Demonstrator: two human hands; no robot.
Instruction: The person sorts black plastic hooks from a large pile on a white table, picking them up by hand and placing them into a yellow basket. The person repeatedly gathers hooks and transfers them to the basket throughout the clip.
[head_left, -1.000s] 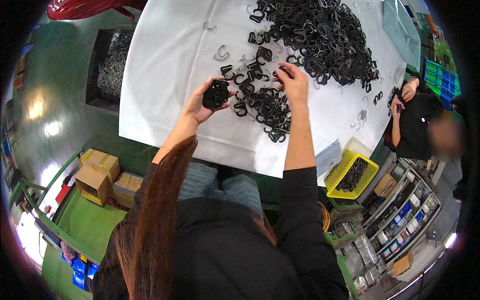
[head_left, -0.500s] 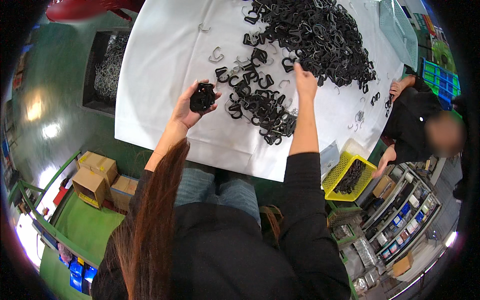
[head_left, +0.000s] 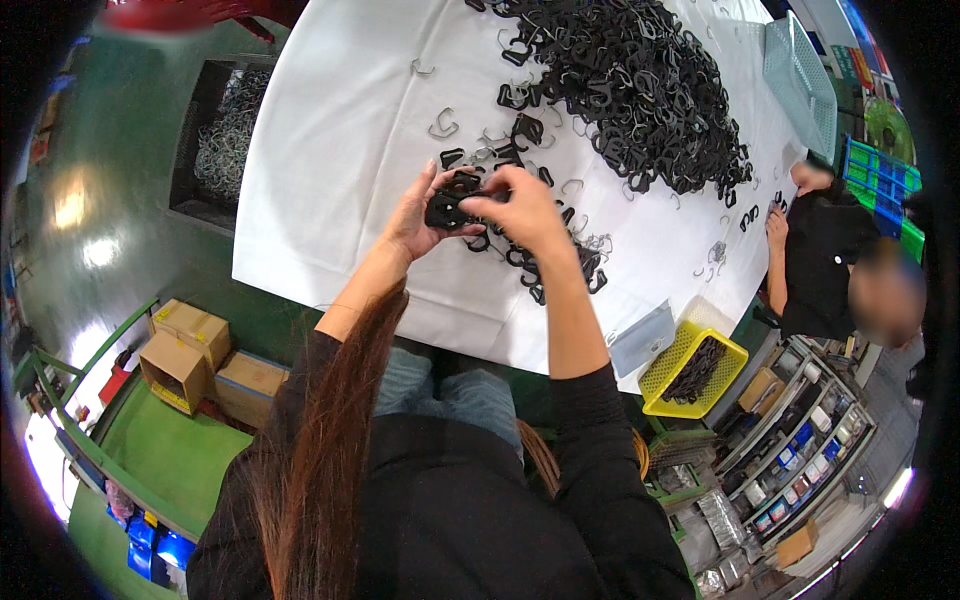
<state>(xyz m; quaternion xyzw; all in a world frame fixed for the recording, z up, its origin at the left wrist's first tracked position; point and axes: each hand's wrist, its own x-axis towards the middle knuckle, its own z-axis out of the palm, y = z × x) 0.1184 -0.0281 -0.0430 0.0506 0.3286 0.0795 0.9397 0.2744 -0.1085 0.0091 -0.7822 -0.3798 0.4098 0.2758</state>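
Note:
My left hand (head_left: pixel 405 222) is curled round a bunch of black clips (head_left: pixel 446 209), open-looped hook-like pieces, above the white-covered table (head_left: pixel 325 190). Against that bunch, my right hand (head_left: pixel 530 210) is closed in a pinch on a black clip, mostly hidden by the fingers. Beneath and beside my hands lies a small spread of similar black clips (head_left: pixel 537 287), partly covered by my right hand and forearm. Farther off is a large heap of black clips (head_left: pixel 660 110). Bent silver wire pieces (head_left: pixel 442 124) are scattered to the left of it.
A yellow basket (head_left: pixel 652 404) holding dark pieces stands at the table's right edge, beside a bluish sheet (head_left: pixel 642 340). A pale blue basket (head_left: pixel 800 85) sits far right. Another person's hand (head_left: pixel 776 232) is at the right edge. Left, a dark tray (head_left: pixel 186 160) holds metal wire pieces.
My right hand has come back from the large heap to the bunch in my left hand. My left hand has shifted right. The other person's hand has left the yellow basket.

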